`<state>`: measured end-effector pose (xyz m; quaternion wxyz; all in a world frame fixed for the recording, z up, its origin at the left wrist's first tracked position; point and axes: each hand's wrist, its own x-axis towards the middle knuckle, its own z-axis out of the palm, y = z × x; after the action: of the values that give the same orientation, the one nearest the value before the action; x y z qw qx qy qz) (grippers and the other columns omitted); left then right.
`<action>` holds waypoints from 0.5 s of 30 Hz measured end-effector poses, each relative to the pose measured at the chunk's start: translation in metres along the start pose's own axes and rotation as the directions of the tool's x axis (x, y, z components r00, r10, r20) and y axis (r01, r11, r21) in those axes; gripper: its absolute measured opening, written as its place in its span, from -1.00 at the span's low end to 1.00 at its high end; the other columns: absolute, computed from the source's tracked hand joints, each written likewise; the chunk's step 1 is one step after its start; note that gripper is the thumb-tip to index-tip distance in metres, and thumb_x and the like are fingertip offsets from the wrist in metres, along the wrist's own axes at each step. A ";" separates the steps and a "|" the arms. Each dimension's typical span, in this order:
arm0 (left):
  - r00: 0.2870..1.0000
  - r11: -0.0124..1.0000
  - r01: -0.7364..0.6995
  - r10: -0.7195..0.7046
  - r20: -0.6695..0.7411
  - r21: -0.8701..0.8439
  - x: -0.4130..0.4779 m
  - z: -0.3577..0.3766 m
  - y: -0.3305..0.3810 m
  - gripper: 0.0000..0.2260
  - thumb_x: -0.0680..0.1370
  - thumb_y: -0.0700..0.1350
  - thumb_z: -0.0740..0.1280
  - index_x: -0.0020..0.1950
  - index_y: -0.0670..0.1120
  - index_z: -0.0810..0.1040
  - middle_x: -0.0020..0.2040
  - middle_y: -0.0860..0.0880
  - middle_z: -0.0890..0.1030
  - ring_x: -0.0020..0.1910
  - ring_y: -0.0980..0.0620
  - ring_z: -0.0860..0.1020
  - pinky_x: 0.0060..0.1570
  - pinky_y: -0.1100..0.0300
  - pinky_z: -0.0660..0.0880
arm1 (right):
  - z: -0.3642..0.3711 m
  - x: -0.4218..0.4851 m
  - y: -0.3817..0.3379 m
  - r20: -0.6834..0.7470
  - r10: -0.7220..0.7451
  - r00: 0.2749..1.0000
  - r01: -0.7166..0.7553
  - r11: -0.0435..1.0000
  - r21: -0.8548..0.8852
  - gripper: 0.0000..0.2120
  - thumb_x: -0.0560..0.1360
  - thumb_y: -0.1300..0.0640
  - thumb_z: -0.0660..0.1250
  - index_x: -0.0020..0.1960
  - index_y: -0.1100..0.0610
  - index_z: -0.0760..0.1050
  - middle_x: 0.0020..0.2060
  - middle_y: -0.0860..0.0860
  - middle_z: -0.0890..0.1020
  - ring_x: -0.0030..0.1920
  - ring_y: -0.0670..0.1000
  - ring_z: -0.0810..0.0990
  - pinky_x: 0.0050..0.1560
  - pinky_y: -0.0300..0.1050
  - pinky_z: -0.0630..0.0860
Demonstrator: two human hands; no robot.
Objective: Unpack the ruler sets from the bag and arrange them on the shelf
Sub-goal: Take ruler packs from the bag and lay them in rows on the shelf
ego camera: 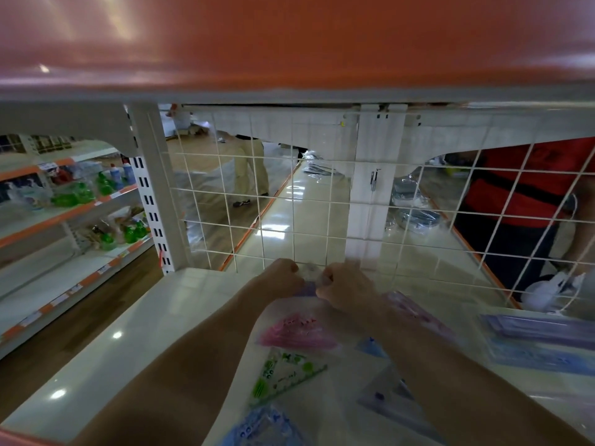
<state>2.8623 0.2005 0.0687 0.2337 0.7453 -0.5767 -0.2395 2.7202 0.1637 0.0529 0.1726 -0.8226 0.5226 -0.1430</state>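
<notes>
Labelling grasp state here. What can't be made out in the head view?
1. Clear bag mouth: left hand and right hand grip it; curled fingers and blur hide whether it is open.
2. Right forearm covers part of the bag: set count hidden.
3. Blue set: cut by the bottom edge.
4. Purple stack: cut by the right edge.
5. Print on the pink set: too small, blurred.

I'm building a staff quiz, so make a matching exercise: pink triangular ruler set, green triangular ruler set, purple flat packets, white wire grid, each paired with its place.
1 pink triangular ruler set
2 green triangular ruler set
3 purple flat packets
4 white wire grid

A far right on the white shelf
B upright at the back
C between the forearms, nearer the camera
D between the forearms, farther back

Pairs: 1-D, 2-C, 3-A, 4-B
</notes>
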 end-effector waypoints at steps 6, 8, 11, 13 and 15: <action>0.998 0.999 -0.051 0.050 -0.032 -0.003 -0.005 0.008 -0.006 -0.81 0.55 -0.17 0.24 -0.04 -0.29 0.54 -0.20 -0.15 0.47 -0.23 -0.03 0.42 -0.38 0.23 0.27 | 0.005 -0.012 -0.004 -0.134 0.111 0.985 -0.083 0.976 0.199 -0.71 0.54 -0.08 0.25 0.07 0.13 0.51 -0.08 0.01 0.59 -0.09 0.00 0.53 -0.18 -0.16 0.30; 0.998 0.998 -0.052 0.052 -0.025 0.024 -0.005 0.006 -0.006 -0.83 0.54 -0.19 0.25 -0.05 -0.30 0.54 -0.19 -0.19 0.50 -0.24 -0.03 0.43 -0.39 0.22 0.29 | 0.003 -0.007 -0.007 -0.044 0.145 0.988 -0.130 0.961 0.242 -0.65 0.54 -0.12 0.23 0.06 0.15 0.52 -0.06 0.05 0.60 -0.08 0.03 0.54 -0.15 -0.14 0.35; 0.999 0.997 -0.036 0.036 0.014 0.066 -0.004 0.001 -0.002 -0.92 0.49 -0.23 0.29 -0.12 -0.24 0.53 -0.21 -0.14 0.48 -0.24 -0.03 0.44 -0.39 0.25 0.31 | -0.005 0.002 -0.012 0.155 0.206 0.966 -0.235 0.952 0.196 -0.69 0.42 0.05 0.41 0.08 0.21 0.57 -0.02 0.13 0.63 -0.03 0.09 0.60 -0.10 -0.11 0.51; 0.997 0.998 -0.044 0.041 0.062 0.047 -0.005 -0.004 0.001 -0.88 0.47 -0.23 0.34 -0.06 -0.26 0.57 -0.25 -0.10 0.48 -0.29 0.01 0.44 -0.38 0.26 0.33 | -0.014 0.006 -0.012 0.262 0.211 0.942 -0.256 0.955 0.152 -0.61 0.35 0.13 0.48 0.13 0.23 0.55 0.00 0.13 0.62 0.02 0.12 0.61 -0.02 -0.07 0.56; 0.993 0.997 -0.053 0.047 0.109 0.054 -0.010 -0.010 0.004 -0.87 0.45 -0.23 0.38 -0.03 -0.26 0.58 -0.30 -0.05 0.46 -0.38 0.09 0.40 -0.44 0.32 0.30 | -0.021 0.002 -0.012 0.310 0.173 0.935 -0.217 0.969 0.114 -0.66 0.38 0.16 0.47 0.11 0.26 0.56 -0.02 0.16 0.64 0.01 0.13 0.62 -0.01 -0.05 0.56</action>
<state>2.8638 0.2101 0.0796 0.1866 0.7230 -0.6135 -0.2570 2.7220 0.1635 0.0771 0.3226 -0.7637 0.5579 -0.0378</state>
